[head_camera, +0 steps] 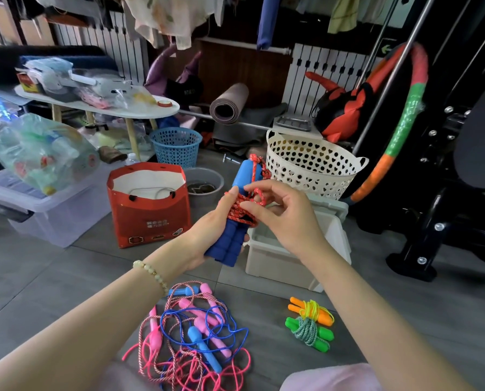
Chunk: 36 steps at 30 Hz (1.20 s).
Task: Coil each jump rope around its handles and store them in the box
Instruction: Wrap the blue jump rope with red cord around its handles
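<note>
Left hand (210, 232) grips a pair of blue handles (228, 246) held side by side, fingers curled round them and thumb raised against the red rope (237, 210) wound about their upper part. Right hand (280, 215) pinches a loop of that rope between thumb and fingertips, apparently tucking the end in to close the coil. Just behind both hands sits the white box (275, 263), open; its contents are hidden.

On the near floor lies a tangled pile of pink and blue ropes (196, 337), not yet sorted or coiled. To its right lie two finished bundles, the orange-handled rope (310, 310) and the green-handled rope (310, 333), both on the tiles, not in the box. So the task looks under half done: the third coil is nearly closed, several are left, and no rope is seen stored.

Farther off stand a clear storage bin (46, 218), a red paper bag (151, 213), a blue basket (176, 146), a cream basket (311, 165) and a padded hoop (405, 122). Nothing seems to block the way to the box.
</note>
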### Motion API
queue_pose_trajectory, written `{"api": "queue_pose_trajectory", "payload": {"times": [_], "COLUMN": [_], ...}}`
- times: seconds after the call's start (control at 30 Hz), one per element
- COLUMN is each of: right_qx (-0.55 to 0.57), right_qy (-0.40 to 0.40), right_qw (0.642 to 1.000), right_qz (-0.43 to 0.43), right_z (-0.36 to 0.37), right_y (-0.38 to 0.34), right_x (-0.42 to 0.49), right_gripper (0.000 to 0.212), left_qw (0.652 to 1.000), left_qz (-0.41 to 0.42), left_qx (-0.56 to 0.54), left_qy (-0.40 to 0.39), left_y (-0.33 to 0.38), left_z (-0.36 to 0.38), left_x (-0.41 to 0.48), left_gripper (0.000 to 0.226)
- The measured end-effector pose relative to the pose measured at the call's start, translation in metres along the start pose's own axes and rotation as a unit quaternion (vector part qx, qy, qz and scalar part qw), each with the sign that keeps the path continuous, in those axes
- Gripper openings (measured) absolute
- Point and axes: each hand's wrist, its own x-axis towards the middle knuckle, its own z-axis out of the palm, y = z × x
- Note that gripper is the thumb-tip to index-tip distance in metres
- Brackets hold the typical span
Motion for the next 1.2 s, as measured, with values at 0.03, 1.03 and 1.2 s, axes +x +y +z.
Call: {"api": "queue_pose_trajectory", "payload": {"times": [0.03,1.03,1.2], "right_qx": [-0.004,-0.183,-0.112], "right_qy": [0.002,0.047,0.084], "right_qw": [1.0,0.974,0.987], "right_qz": [-0.004,-0.122,-0.082], "right_z": [0.0,0.009,0.006], "right_y": [0.0,0.006,0.001], "right_x": [0.0,0.007,0.004], "right_gripper": [0.022,0.022,0.01], "left_qw": [1.0,1.0,1.0], "left_qz": [0.002,-0.006,-0.001], "left_qx": [0.007,-0.014,0.005], "left_qy": [0.002,0.001,0.008], "left_y": [0.0,0.005,0.006], "left_z": [0.001,-0.003,-0.003], "left_x": [0.0,-0.001,-0.002], "left_gripper": [0.057,0.068,0.059]}}
